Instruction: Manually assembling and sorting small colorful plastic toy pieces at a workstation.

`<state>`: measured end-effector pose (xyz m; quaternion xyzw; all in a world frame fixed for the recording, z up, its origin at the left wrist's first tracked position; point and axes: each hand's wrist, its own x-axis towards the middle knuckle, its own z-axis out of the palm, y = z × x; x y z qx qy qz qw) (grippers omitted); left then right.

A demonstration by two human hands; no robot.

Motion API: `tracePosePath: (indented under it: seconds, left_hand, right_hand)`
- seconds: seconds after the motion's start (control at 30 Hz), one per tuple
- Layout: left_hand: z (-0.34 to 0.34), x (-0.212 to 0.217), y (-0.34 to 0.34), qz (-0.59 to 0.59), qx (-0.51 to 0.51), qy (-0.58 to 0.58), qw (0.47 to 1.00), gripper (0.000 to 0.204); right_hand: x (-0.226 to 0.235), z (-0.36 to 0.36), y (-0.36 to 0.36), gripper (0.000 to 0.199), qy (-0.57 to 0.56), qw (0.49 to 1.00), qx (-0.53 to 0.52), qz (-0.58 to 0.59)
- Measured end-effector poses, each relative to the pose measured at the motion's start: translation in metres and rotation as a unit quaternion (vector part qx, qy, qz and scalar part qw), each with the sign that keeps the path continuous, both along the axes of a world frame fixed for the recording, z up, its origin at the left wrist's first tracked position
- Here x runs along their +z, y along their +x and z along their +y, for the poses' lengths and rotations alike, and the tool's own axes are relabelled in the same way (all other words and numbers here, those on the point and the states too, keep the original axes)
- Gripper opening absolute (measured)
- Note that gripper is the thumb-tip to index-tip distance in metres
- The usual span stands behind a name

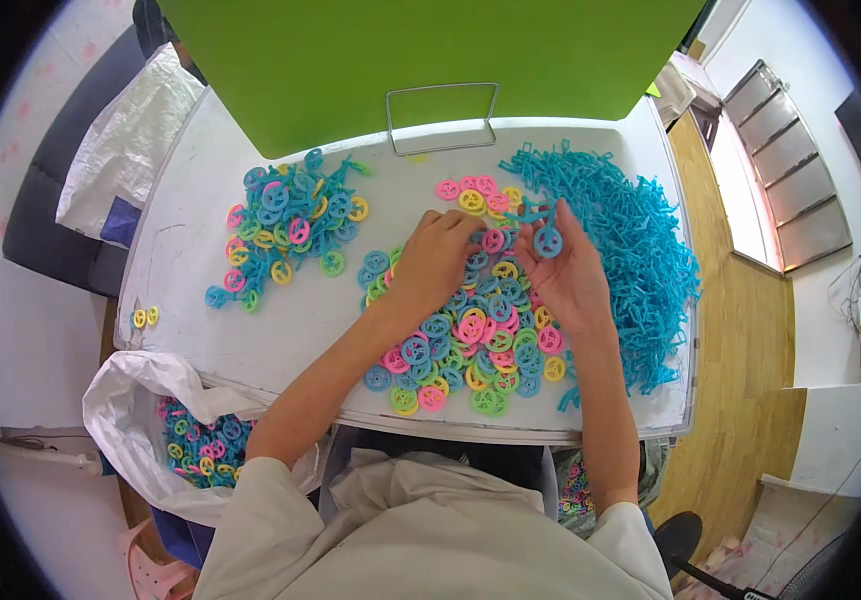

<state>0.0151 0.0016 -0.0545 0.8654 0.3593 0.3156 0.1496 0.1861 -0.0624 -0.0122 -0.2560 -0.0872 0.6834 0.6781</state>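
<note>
Beige cloth of my shirt [431, 530] lay nearest, just off the near edge of the white table [231, 340] that spread out before me. Across its far side stood a green panel [431, 50]. To the right sprawled a heap of slender turquoise pieces [641, 260], and left of it, in the middle, a heap of wheels [481, 340] in pink, blue, yellow and green. At the near left, beside the table, a white sack [131, 400] gaped over more coloured pieces [206, 445]; on the table's far left lay a smaller mixed pile [286, 220]. My right hand [573, 278], over the far right of the wheels, was half curled, clamped on a blue wheel [548, 242] before its palm. My left hand [436, 260] bent over the wheels, fingertips at a pink wheel [493, 241]; whether they pinched it I could not tell.
</note>
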Motion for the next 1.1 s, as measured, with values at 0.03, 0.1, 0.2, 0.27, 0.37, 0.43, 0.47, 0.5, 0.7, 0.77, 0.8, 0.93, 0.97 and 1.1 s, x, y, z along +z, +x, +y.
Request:
tracePosePath:
  seconds: [0.03, 0.1, 0.2, 0.27, 0.37, 0.43, 0.47, 0.5, 0.7, 0.77, 0.8, 0.93, 0.97, 1.1]
  left_hand:
    - [0.0, 0.0, 0.001, -0.018, 0.0, -0.005, 1.0, 0.026]
    - [0.001, -0.001, 0.002, -0.037, -0.001, -0.01, 0.999, 0.026]
    - [0.002, -0.008, 0.0, 0.009, 0.002, -0.024, 1.0, 0.034]
    - [0.001, -0.009, 0.002, 0.002, 0.018, -0.027, 0.999, 0.029]
    - [-0.002, -0.006, 0.003, 0.02, 0.031, -0.002, 0.999, 0.028]
    - [-0.001, -0.006, 0.002, 0.023, 0.034, -0.02, 0.999, 0.028]
    - [0.0, -0.005, 0.003, 0.024, 0.036, -0.037, 0.998, 0.028]
    - [0.001, -0.004, 0.002, 0.024, 0.035, -0.038, 0.998, 0.028]
    - [0.002, -0.006, 0.004, -0.078, 0.001, -0.147, 0.986, 0.029]
    - [-0.004, -0.005, 0.009, 0.018, 0.028, -0.04, 0.999, 0.03]
    - [-0.006, -0.004, 0.01, 0.018, 0.027, -0.041, 0.999, 0.03]
    - [-0.006, -0.003, 0.009, -0.029, 0.02, -0.107, 0.994, 0.027]
    - [-0.006, -0.002, 0.008, -0.079, 0.009, -0.142, 0.987, 0.025]
    - [-0.002, 0.01, 0.007, -0.177, -0.002, -0.267, 0.947, 0.022]
  right_hand:
    - [0.0, 0.0, 0.001, 0.018, 0.0, 1.0, -0.001, 0.0]
    - [0.0, 0.0, 0.002, 0.015, 0.028, 0.998, -0.003, -0.06]
    - [0.002, -0.002, -0.006, 0.016, 0.034, 0.977, -0.022, -0.208]
    - [0.005, -0.003, -0.007, 0.017, 0.022, 0.952, -0.024, -0.303]
    - [0.004, -0.004, -0.006, 0.016, 0.033, 0.889, -0.03, -0.456]
    - [0.0, -0.003, -0.006, 0.015, 0.055, 0.854, -0.034, -0.516]
    - [-0.006, 0.0, -0.006, 0.015, 0.048, 0.835, -0.038, -0.547]
    - [-0.011, 0.001, -0.007, 0.014, 0.04, 0.815, -0.043, -0.577]
    - [-0.031, 0.008, -0.007, 0.017, 0.003, 0.746, -0.028, -0.666]
    - [-0.038, 0.012, -0.006, 0.019, 0.002, 0.808, -0.054, -0.587]
    - [-0.04, 0.013, -0.007, 0.022, 0.003, 0.861, -0.078, -0.502]
    - [-0.027, 0.01, -0.012, 0.024, 0.016, 0.888, -0.056, -0.455]
    - [-0.024, 0.009, -0.012, 0.023, 0.01, 0.883, -0.063, -0.465]
    - [-0.018, 0.007, -0.016, 0.02, 0.036, 0.856, -0.12, -0.502]
